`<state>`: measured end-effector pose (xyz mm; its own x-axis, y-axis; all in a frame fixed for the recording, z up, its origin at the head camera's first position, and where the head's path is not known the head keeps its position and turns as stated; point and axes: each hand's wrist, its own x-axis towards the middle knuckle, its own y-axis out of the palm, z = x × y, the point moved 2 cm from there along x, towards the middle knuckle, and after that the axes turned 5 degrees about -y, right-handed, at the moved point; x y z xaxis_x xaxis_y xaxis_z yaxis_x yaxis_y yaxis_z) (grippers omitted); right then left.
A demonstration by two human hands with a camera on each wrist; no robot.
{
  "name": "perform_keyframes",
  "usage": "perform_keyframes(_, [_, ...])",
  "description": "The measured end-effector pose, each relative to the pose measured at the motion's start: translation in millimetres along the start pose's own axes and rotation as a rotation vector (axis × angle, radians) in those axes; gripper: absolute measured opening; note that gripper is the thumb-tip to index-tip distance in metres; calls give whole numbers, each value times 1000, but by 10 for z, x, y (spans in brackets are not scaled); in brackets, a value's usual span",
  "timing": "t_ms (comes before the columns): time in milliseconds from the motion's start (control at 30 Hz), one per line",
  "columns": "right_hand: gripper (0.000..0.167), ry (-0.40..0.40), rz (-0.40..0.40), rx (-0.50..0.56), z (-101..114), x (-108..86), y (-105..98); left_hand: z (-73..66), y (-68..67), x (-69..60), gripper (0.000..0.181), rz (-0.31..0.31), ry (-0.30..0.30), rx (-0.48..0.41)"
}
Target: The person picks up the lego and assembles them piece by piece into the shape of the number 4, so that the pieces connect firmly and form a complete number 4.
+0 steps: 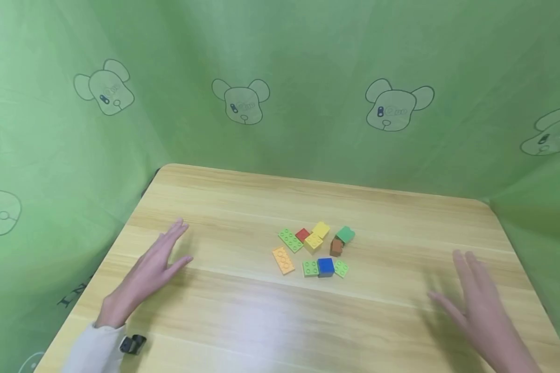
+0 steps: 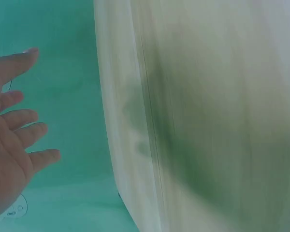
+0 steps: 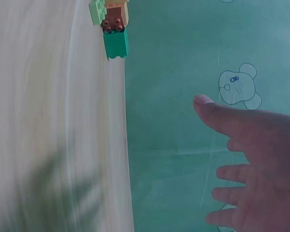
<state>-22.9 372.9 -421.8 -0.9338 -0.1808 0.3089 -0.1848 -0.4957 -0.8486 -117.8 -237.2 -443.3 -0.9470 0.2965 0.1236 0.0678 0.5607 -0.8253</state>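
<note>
A green cloth backdrop (image 1: 308, 41) printed with outlined bear heads rises behind a pale wood-grain bench (image 1: 205, 321). Over the bench's left side is the left hand (image 1: 151, 269), fingers extended and thumb apart, coming from a white sleeve (image 1: 93, 349) with a small black device (image 1: 133, 344) at the wrist. The right hand (image 1: 483, 305) is over the right side, likewise unclenched. Both are well apart from the toy building bricks, which lie loosely grouped between them near the bench's middle. Longest are a light-green eight-stud rectangular brick (image 1: 291, 240) and, nearer the person, an orange rectangular brick (image 1: 283, 260). A green brick (image 1: 346, 234) sits at the right, next to a smaller brown brick (image 1: 336, 247). Two yellow bricks (image 1: 313, 242) touch. A blue block (image 1: 325, 266) stands between two light-green four-stud bricks (image 1: 310, 268). The red brick (image 1: 303, 234) shows least, just left of the yellow pair.
</note>
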Motion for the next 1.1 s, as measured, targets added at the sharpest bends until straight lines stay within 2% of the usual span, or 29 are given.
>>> perform_keyframes(200, [87, -11, 10, 9, 86, 33, 86, -78, 90, 36, 69, 22, 16, -2])
perform_keyframes(333, [85, -58, -21, 6, 161, 85, 168, -129, 159, 48, 64, 20, 40, -6])
perform_keyframes(533, [79, -89, -42, -6, 333, 199, 267, -252, 275, 94, 52, -2, 124, -45])
perform_keyframes(833, [65, -222, -114, 24, 606, 389, 455, -443, 476, 187, 43, -46, 268, -56])
perform_keyframes(933, [59, -236, -105, 53, 700, 476, 540, -537, 568, 222, 43, -18, 287, -53])
perform_keyframes(1100, [51, -248, -58, 73, 841, 583, 685, -710, 692, 263, 42, 62, 259, -75])
